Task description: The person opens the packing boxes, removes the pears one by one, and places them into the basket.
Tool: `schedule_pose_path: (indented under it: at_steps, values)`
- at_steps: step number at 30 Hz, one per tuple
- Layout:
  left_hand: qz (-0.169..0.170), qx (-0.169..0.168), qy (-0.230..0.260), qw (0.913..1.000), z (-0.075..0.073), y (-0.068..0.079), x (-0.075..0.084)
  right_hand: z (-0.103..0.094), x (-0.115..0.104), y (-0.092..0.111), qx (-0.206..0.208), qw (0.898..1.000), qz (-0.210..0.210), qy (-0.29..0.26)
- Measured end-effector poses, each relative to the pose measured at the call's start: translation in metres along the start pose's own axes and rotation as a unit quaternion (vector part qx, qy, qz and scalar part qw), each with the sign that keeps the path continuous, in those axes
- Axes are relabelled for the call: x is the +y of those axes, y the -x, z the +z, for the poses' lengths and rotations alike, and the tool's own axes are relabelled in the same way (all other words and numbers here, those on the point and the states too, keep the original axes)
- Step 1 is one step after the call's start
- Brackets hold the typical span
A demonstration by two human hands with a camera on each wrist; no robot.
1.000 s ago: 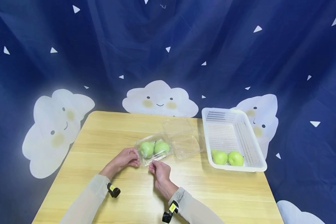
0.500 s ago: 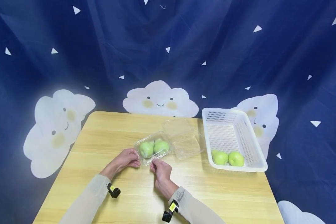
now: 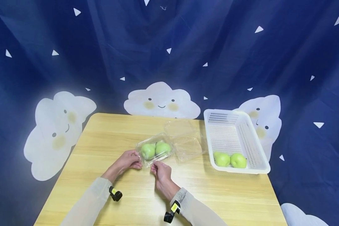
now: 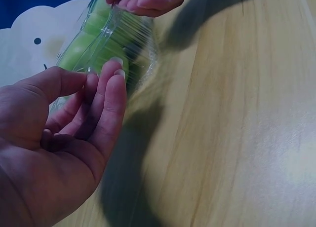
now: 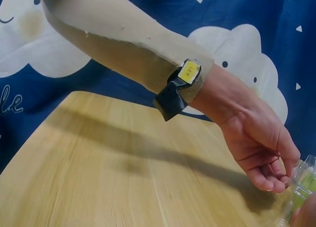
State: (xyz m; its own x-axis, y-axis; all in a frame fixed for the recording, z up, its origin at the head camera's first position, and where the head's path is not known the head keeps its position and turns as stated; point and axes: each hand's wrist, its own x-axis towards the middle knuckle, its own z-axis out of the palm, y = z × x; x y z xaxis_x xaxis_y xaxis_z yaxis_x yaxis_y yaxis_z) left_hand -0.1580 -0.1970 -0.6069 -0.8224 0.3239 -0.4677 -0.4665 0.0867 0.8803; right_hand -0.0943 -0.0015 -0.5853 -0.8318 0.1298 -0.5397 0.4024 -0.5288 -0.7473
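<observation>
Clear container (image 3: 154, 136), head view: on the table (image 3: 110, 131), left of an open clear shell (image 3: 187, 146), its lid apparently down over two green pears (image 3: 148, 151).
Hands, head view: the left hand (image 3: 127, 159) pinches the near-left corner; the right hand (image 3: 163, 173), fingers curled, pinches the near edge.
White basket (image 3: 240, 170), head view: at right, two more pears (image 3: 222, 159) in its near end.
Rim, left wrist view: left thumb and fingertips nearly meet on it.
Rim, right wrist view: left hand there again; right hand's grip cannot be told.
Container's closing: likely the step in hand; next calls for firm squeezing along the rim.
</observation>
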Motion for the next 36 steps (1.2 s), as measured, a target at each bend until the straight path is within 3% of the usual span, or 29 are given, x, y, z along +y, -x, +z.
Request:
schedule_pose_path:
  at_steps: [12,19,36]
  values:
    - [0.008,0.022,0.005,0.9997,0.001,0.0,-0.003,-0.006,-0.001,-0.008,0.026,0.999,0.004,0.021]
    - [0.01,0.046,-0.012,0.9988,0.008,0.0,0.001,-0.006,-0.004,-0.01,-0.002,1.0,0.021,0.006]
    - [0.02,0.059,-0.021,0.9979,0.013,0.006,0.001,-0.01,-0.006,-0.013,-0.051,0.998,0.044,0.016]
